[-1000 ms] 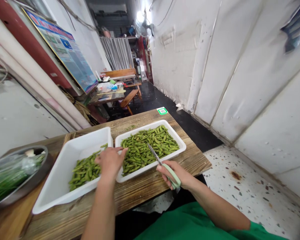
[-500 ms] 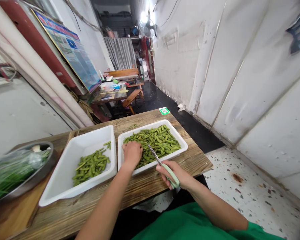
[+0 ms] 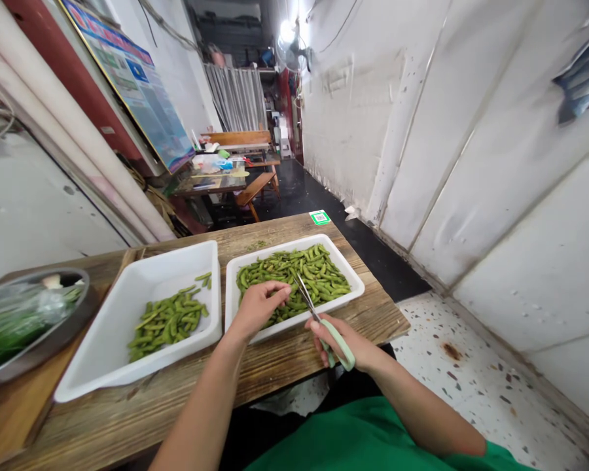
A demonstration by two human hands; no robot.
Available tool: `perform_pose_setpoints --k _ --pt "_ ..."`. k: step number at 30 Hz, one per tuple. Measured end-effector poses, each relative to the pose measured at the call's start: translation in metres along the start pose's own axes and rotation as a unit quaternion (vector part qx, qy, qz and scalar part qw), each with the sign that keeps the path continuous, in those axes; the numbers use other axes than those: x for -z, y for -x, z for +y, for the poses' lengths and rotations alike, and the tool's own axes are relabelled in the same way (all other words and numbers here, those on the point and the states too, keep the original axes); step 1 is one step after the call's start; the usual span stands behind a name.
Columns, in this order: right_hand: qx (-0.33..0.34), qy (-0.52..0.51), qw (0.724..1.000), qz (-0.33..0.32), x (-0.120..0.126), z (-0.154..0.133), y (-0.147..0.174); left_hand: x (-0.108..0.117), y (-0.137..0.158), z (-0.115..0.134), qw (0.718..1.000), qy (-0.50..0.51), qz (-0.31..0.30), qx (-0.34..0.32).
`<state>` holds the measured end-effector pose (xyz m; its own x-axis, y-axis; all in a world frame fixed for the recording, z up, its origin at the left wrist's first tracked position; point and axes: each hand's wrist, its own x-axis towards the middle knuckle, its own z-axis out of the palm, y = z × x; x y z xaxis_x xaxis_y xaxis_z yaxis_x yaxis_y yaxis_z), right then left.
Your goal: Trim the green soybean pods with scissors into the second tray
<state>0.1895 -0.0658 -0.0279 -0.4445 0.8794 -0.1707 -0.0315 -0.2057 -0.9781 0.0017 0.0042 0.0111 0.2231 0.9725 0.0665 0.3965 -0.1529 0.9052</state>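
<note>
This is looking like a small eating place. A flat green and white card with a square code point(image 3: 319, 217) is lying on the brown wooden table point(image 3: 262, 373), where two white plastic trays point(image 3: 91, 363) are holding green bean pods point(image 3: 319, 268). Farther back, long orange-brown wooden benches point(image 3: 238, 138) are standing by a dark table point(image 3: 223, 184). A long blue poster point(image 3: 144, 88) is hanging on the left.

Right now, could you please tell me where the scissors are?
In the head view, the scissors are in the right hand, pointing over the fuller white tray of green pods, beside the left hand.
</note>
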Motion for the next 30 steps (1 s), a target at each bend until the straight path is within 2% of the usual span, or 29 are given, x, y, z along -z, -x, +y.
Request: perform_pose_setpoints --k 7,10,14,16,18,21,22,24,26,30 --pt "0.02 0.012 1.0 0.004 0.001 -0.007 0.0 -0.005 0.005 0.007 0.999 -0.007 -0.043 -0.015" --pt "0.026 0.025 0.999 0.009 0.0 -0.011 0.003 -0.006 0.005 0.008 0.998 0.01 -0.055 -0.002" --pt "0.017 0.028 0.999 0.024 -0.001 -0.013 0.005 -0.005 0.007 0.013 0.994 0.042 -0.102 0.026" --pt "0.015 0.021 0.999 0.03 -0.001 -0.013 0.005 -0.004 0.007 0.015 0.993 0.042 -0.111 0.021" --pt "0.014 0.01 0.999 0.032 -0.001 -0.013 0.004 -0.004 0.005 0.016 0.997 0.044 -0.06 0.001" --pt "0.009 -0.026 0.999 0.016 -0.001 -0.012 0.004 -0.004 0.002 0.013 0.994 0.076 0.082 -0.004" --pt "0.006 -0.04 0.999 0.004 -0.002 -0.012 0.004 -0.005 0.0 0.012 0.988 0.106 0.112 0.008" --pt "0.001 -0.061 0.998 -0.022 -0.003 -0.013 0.004 -0.005 -0.001 0.01 0.972 0.192 0.126 0.043" --pt "0.001 -0.069 0.997 -0.039 -0.004 -0.013 0.004 -0.007 0.0 0.01 0.952 0.275 0.109 0.072" --pt "0.01 -0.073 0.997 -0.039 -0.005 -0.013 0.002 -0.013 0.005 0.014 0.926 0.349 0.104 0.101"
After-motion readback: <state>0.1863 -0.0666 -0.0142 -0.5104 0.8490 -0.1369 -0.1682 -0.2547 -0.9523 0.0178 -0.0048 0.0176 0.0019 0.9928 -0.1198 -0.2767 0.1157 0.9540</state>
